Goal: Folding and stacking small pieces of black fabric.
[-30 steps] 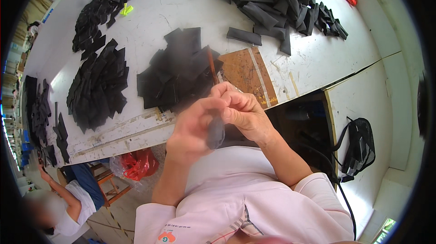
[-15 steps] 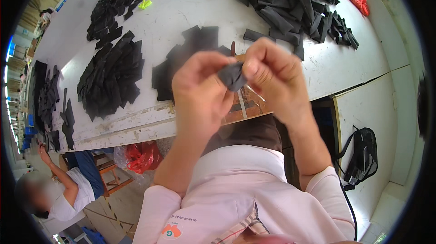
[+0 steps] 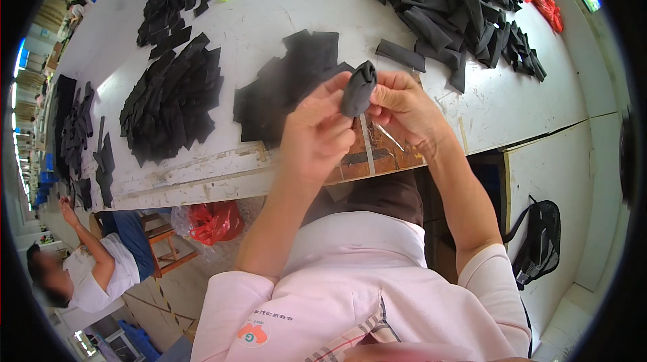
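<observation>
Fingers of L hand (image 3: 317, 134) & R hand (image 3: 402, 107) both pinch dark fabric piece (image 3: 358, 88) above white table (image 3: 283, 11).

Bright, even light fills the scene, with little glare on the white worktable (image 3: 283, 18) and only soft shadows under the fabric pieces. Strong fisheye bending curves the table's near edge, and a black rim closes the corners. The centre is sharp; the far left aisle smears toward the rim, and bright windows at far right are blown out.
</observation>
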Available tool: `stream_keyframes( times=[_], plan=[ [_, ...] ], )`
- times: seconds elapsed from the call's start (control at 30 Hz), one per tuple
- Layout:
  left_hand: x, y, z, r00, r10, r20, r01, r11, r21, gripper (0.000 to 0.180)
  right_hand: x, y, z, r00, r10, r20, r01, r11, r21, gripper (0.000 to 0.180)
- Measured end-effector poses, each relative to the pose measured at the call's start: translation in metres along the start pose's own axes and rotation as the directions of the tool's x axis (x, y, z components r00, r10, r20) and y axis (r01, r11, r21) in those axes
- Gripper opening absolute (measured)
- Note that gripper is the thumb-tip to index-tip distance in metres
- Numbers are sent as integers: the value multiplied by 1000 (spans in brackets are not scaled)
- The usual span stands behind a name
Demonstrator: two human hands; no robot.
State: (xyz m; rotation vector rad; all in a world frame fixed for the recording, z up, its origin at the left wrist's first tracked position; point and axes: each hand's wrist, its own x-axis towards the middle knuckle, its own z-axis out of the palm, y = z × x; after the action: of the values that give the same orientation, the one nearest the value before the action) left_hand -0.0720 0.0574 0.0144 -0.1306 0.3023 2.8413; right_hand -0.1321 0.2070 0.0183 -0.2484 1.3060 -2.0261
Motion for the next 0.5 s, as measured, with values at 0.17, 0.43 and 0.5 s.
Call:
stream_keyframes(
  times=[0.17,0.43,0.5],
  plan=[
    [-13,-8,41,935,279,218,-354,731,583,31,5,-18,5,958,-192,214,224,965,-137,24],
    [1,-8,17,785,566,254,-414,173,893,30,8,7,-5,989,-131,62,141,967,-213,31],
    [7,9,19,620,368,693,-583,-375,720,18,-3,-5,3,975,-217,-52,167,865,-473,35]
  ],
)
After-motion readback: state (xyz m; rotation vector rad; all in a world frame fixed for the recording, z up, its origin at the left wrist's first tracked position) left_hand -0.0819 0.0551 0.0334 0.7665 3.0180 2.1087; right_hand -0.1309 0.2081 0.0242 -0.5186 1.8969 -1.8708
